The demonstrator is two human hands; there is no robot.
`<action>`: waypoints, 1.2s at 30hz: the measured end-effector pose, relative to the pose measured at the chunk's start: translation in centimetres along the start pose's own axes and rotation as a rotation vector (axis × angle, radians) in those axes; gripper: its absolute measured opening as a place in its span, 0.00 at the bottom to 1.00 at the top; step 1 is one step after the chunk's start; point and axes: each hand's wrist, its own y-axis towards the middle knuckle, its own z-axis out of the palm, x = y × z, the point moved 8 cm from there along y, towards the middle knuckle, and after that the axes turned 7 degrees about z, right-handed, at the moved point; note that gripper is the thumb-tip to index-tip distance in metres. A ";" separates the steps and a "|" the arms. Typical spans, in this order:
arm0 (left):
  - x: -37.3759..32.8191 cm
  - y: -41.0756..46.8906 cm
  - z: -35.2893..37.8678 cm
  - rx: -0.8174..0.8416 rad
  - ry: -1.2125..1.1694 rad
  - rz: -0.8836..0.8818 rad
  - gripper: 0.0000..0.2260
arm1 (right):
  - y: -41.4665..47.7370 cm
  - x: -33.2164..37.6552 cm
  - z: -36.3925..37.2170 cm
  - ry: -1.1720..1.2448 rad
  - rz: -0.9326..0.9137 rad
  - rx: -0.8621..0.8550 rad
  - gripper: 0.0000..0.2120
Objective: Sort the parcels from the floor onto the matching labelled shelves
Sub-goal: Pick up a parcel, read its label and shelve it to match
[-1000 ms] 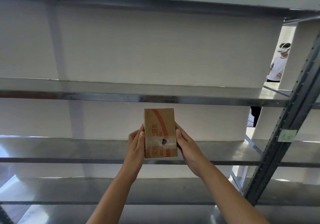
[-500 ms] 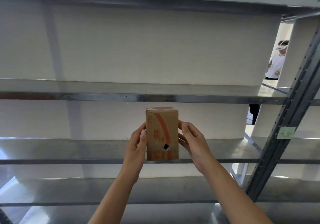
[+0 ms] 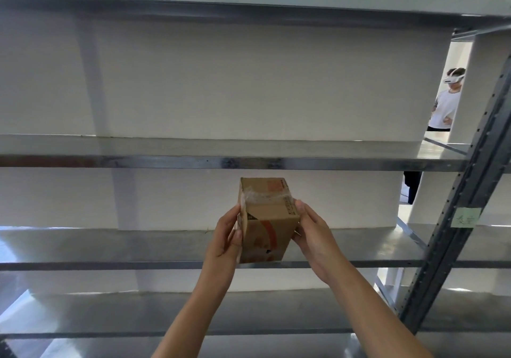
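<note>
Parcel [image 3: 266,219] pinched between left hand [image 3: 226,236] and right hand [image 3: 315,236], frame centre; I'd read its label, match green tag [image 3: 466,217] lower right, then slide flat onto shelf [image 3: 110,242].

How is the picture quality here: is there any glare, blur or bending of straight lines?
Head view: bright glare on the metal shelves, strongest at left and right edges; the wide lens bows the shelf edges and tilts the upright post; the cardboard box is fairly sharp; the green label is too blurred to read.

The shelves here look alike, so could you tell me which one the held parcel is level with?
The third shelf from the top: the parcel, between both hands, hangs just before its front edge.
</note>
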 end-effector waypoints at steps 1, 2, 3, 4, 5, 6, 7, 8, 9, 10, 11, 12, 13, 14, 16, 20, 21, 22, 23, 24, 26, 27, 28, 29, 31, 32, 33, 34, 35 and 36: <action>0.0 -0.1 -0.1 -0.007 -0.012 -0.018 0.18 | 0.0 -0.2 0.1 0.002 0.000 0.016 0.16; -0.1 -0.2 -0.2 -0.021 -0.017 -0.035 0.17 | 0.0 -0.4 0.1 0.010 0.004 0.028 0.15; 0.0 -0.2 -0.3 -0.039 -0.017 -0.044 0.15 | 0.1 -0.6 0.2 0.021 0.009 0.041 0.15; 0.1 -0.3 -0.3 -0.061 -0.022 -0.059 0.14 | 0.1 -0.9 0.2 0.027 0.009 0.053 0.14; 0.3 -0.3 -0.4 -0.085 -0.040 -0.079 0.12 | 0.0 -1.1 0.2 0.024 0.004 0.066 0.14; 0.5 -0.2 -0.5 -0.106 -0.074 -0.100 0.10 | -0.1 -1.2 0.3 0.013 -0.006 0.079 0.14; 0.6 -0.2 -0.6 -0.126 -0.116 -0.118 0.10 | -0.2 -1.2 0.4 -0.003 -0.019 0.092 0.14; 0.7 -0.3 -0.6 -0.145 -0.154 -0.140 0.13 | -0.3 -1.2 0.4 -0.018 -0.032 0.099 0.15; 0.7 -0.3 -0.6 -0.161 -0.182 -0.164 0.16 | -0.3 -1.1 0.4 -0.021 -0.043 0.099 0.15; 0.5 -0.4 -0.7 -0.177 -0.203 -0.173 0.17 | -0.4 -1.1 0.5 -0.008 -0.048 0.091 0.14; 0.3 -0.5 -0.7 -0.188 -0.219 -0.166 0.18 | -0.5 -1.0 0.5 0.017 -0.048 0.079 0.13; 0.2 -0.5 -0.6 -0.192 -0.224 -0.154 0.18 | -0.6 -1.0 0.6 0.043 -0.042 0.066 0.14; 0.2 -0.6 -0.6 -0.191 -0.218 -0.146 0.18 | -0.6 -1.1 0.7 0.063 -0.032 0.051 0.16; 0.2 -0.6 -0.5 -0.190 -0.211 -0.139 0.18 | -0.6 -1.3 0.8 0.072 -0.023 0.039 0.17; 0.4 -0.8 -0.4 -0.177 -0.208 -0.130 0.16 | -0.6 -1.5 0.8 0.094 -0.014 0.035 0.17; 0.0 -1.2 -0.2 -0.143 -0.210 -0.114 0.16 | -0.5 -1.4 0.3 0.074 -0.041 0.034 0.15; 0.0 -1.4 -0.2 -0.146 -0.212 -0.104 0.16 | -0.6 -1.3 0.0 0.054 -0.055 0.025 0.15; 0.0 -1.5 -0.2 -0.149 -0.219 -0.093 0.16 | -0.6 -1.3 -0.2 0.028 -0.068 0.015 0.16; 0.1 -1.6 -0.2 -0.152 -0.234 -0.089 0.16 | -0.6 -1.4 -0.3 0.018 -0.075 0.007 0.16; 0.3 -1.7 -0.2 -0.158 -0.273 -0.097 0.15 | -0.6 -1.5 -0.4 0.023 -0.077 0.005 0.15; 0.6 -1.8 0.0 -0.191 -0.390 -0.146 0.12 | -0.6 -2.0 -0.2 0.028 -0.071 0.017 0.14; 0.7 -1.9 0.0 -0.218 -0.443 -0.172 0.13 | -0.7 -2.2 0.0 0.017 -0.068 0.025 0.14; 0.7 -2.0 0.1 -0.244 -0.487 -0.192 0.14 | -0.7 -2.4 0.2 0.006 -0.065 0.033 0.14; 0.6 -2.1 0.2 -0.262 -0.520 -0.201 0.14 | -0.7 -2.6 0.2 0.007 -0.063 0.038 0.14; 0.3 -2.0 0.3 -0.274 -0.544 -0.198 0.15 | -0.6 -2.5 -0.1 0.014 -0.068 0.033 0.15; 0.2 -2.0 0.4 -0.271 -0.546 -0.200 0.16 | -0.5 -2.5 -0.4 0.002 -0.067 0.023 0.15; 0.2 -1.9 0.4 -0.263 -0.553 -0.206 0.18 | -0.5 -2.4 -0.6 -0.020 -0.068 0.019 0.16; 0.3 -1.9 0.5 -0.255 -0.563 -0.216 0.19 | -0.5 -2.4 -0.8 -0.049 -0.071 0.019 0.16; 0.4 -1.9 0.6 -0.242 -0.578 -0.226 0.20 | -0.5 -2.3 -0.9 -0.080 -0.076 0.022 0.17; 0.6 -1.8 0.6 -0.229 -0.593 -0.238 0.20 | -0.4 -2.3 -0.9 -0.105 -0.080 0.023 0.17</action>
